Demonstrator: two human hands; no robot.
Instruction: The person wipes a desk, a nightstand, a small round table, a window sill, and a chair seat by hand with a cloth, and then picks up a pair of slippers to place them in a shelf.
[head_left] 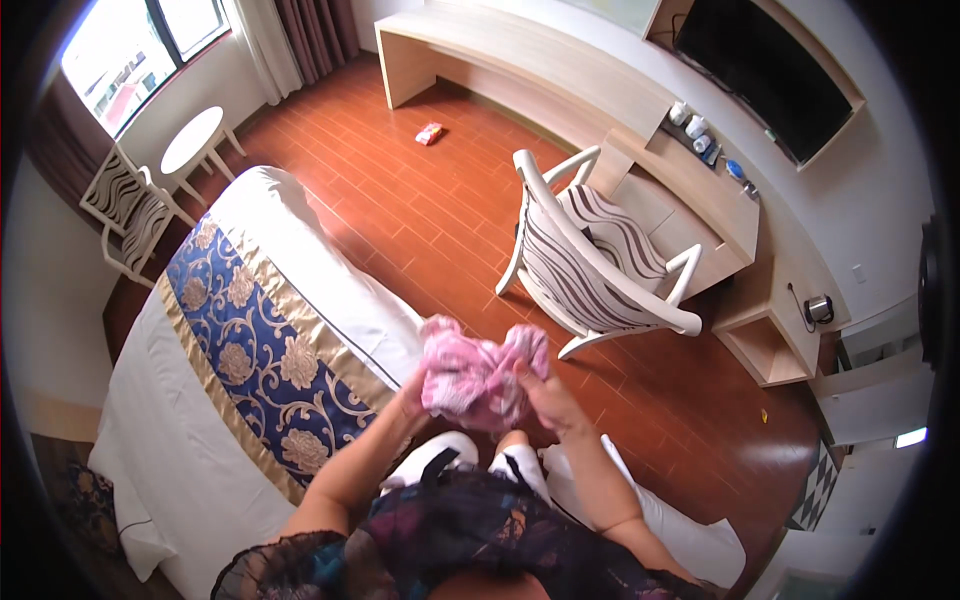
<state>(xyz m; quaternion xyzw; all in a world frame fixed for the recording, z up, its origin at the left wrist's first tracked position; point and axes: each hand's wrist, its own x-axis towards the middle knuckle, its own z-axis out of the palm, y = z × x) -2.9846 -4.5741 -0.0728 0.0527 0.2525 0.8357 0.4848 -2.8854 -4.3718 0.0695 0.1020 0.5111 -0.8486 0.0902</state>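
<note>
A crumpled pink patterned cloth (475,375) is bunched up between my two hands, in front of my body. My left hand (413,393) grips its left side, the fingers mostly hidden by the folds. On the other side my right hand (548,398) holds the cloth with the thumb lying on top. Below the cloth are my knees, with white fabric on them. What kind of cloth it is, I cannot tell.
To the left stands a bed with a blue and gold runner (270,340). A striped armchair (600,250) is ahead right, by a long wooden desk (540,75). A red and white packet (429,133) lies on the wood floor. White bedding (690,535) is at my right.
</note>
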